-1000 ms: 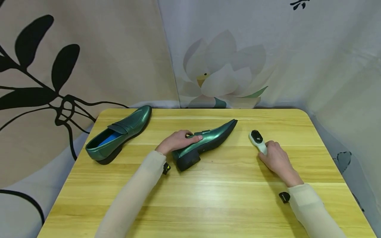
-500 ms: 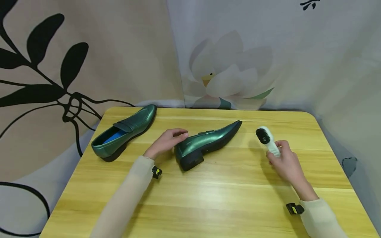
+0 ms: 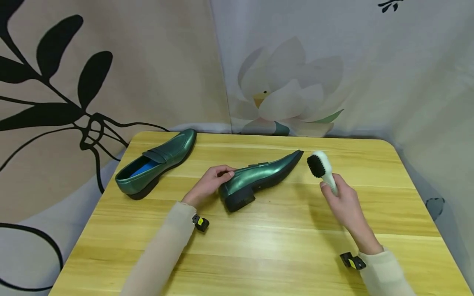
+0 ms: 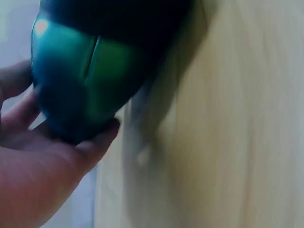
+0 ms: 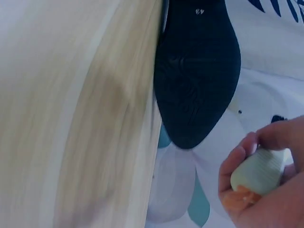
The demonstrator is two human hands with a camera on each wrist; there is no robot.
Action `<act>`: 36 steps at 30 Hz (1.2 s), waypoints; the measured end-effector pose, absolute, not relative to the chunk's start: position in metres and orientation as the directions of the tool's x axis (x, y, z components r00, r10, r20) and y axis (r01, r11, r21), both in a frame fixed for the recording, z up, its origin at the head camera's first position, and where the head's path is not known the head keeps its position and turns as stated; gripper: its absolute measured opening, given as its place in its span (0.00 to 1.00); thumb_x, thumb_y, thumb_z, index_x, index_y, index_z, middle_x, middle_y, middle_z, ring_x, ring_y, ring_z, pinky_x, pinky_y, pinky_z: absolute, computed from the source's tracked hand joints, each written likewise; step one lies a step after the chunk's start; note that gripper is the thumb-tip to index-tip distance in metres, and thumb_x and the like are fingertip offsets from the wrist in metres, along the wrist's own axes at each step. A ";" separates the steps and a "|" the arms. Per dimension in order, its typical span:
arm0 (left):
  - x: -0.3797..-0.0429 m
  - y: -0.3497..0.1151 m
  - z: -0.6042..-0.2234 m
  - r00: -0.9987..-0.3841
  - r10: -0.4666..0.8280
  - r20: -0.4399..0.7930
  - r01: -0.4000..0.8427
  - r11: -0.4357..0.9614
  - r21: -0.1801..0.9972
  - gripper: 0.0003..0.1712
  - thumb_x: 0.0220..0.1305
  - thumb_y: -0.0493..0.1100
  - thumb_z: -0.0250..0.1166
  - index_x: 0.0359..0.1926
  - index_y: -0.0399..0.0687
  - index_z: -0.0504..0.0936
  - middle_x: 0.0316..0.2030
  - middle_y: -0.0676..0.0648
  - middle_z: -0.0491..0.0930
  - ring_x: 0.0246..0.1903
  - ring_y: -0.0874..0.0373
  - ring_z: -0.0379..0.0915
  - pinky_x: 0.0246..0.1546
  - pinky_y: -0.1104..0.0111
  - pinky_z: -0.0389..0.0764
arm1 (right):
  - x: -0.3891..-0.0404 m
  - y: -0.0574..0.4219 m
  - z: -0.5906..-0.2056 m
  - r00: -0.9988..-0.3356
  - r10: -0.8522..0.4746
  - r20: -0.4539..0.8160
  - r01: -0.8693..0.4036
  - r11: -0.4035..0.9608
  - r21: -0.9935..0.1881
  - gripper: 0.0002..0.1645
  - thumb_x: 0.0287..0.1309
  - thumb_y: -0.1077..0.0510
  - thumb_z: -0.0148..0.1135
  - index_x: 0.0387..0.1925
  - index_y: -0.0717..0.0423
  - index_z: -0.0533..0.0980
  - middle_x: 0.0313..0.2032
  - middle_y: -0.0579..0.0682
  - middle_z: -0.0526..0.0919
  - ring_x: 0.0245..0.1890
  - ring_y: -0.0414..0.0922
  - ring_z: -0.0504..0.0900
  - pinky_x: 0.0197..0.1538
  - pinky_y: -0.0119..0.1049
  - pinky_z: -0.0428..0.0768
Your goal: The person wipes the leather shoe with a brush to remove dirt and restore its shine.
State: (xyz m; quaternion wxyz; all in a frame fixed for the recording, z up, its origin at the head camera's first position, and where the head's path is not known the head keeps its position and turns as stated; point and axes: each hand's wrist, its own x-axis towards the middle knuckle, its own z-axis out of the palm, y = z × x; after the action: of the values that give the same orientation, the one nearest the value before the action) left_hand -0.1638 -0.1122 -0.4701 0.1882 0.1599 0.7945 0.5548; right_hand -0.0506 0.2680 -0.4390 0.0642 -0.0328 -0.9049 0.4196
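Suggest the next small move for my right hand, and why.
I'd probably ease the brush left toward the held shoe: the right hand has it raised just beyond the toe, bristles facing that way but not touching, while the left hand holds the heel end.

On my feed I see metallic green shoes (image 3: pixel 255 174), black soles (image 5: pixel 197 71), one blue insole (image 3: pixel 145 167), a white brush (image 3: pixel 327 170) with black bristles (image 3: pixel 316 166), a yellow wood-grained counter (image 3: pixel 277 255), cream sleeves (image 3: pixel 159 250), black leaves (image 3: pixel 94 78) on beige cloth (image 3: pixel 159 61).

From my feed I can't tell home from studio: a wood-grain desk (image 3: pixel 281 250) stands by curtains (image 3: pixel 163 65) printed with dark leaves (image 3: pixel 94 79) and a pale flower (image 3: pixel 286 96).
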 end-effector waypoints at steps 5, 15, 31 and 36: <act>-0.158 -0.092 -0.466 -0.893 0.444 -0.070 0.032 0.219 0.975 0.14 0.78 0.43 0.60 0.53 0.40 0.86 0.63 0.48 0.80 0.68 0.51 0.69 0.69 0.55 0.66 | -0.049 0.255 -0.436 -0.989 0.089 0.114 -0.052 0.517 -0.855 0.18 0.80 0.54 0.49 0.56 0.66 0.69 0.36 0.58 0.81 0.26 0.42 0.80 0.28 0.35 0.81; -0.151 -0.056 -0.449 -0.873 0.487 0.010 0.152 0.253 0.955 0.09 0.75 0.40 0.63 0.46 0.40 0.88 0.61 0.48 0.82 0.67 0.51 0.71 0.70 0.52 0.65 | -0.050 0.230 -0.432 -0.985 0.026 0.169 -0.123 0.582 -0.804 0.18 0.78 0.56 0.52 0.61 0.62 0.69 0.35 0.57 0.80 0.21 0.43 0.70 0.23 0.35 0.70; -0.152 -0.051 -0.456 -0.880 0.473 -0.027 0.163 0.355 0.921 0.20 0.81 0.49 0.56 0.64 0.49 0.83 0.69 0.48 0.75 0.72 0.50 0.65 0.73 0.52 0.62 | -0.044 0.197 -0.441 -0.935 -0.238 0.264 -0.347 0.769 -0.537 0.34 0.75 0.51 0.60 0.78 0.48 0.64 0.53 0.56 0.82 0.43 0.51 0.82 0.43 0.50 0.82; -0.154 -0.051 -0.459 -0.881 0.472 -0.026 0.149 0.329 0.933 0.20 0.80 0.49 0.57 0.64 0.50 0.84 0.66 0.48 0.78 0.69 0.50 0.69 0.71 0.51 0.66 | -0.045 0.183 -0.449 -0.853 -0.363 0.376 -0.501 0.772 -0.391 0.37 0.70 0.53 0.66 0.77 0.40 0.67 0.35 0.45 0.73 0.25 0.37 0.64 0.26 0.30 0.67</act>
State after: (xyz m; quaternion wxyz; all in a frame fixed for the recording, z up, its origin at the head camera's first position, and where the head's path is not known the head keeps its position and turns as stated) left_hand -0.1544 -0.0514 -0.4592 0.1480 0.1936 0.8016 0.5459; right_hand -0.0450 0.1827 -0.4490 0.1407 0.2320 -0.9308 0.2449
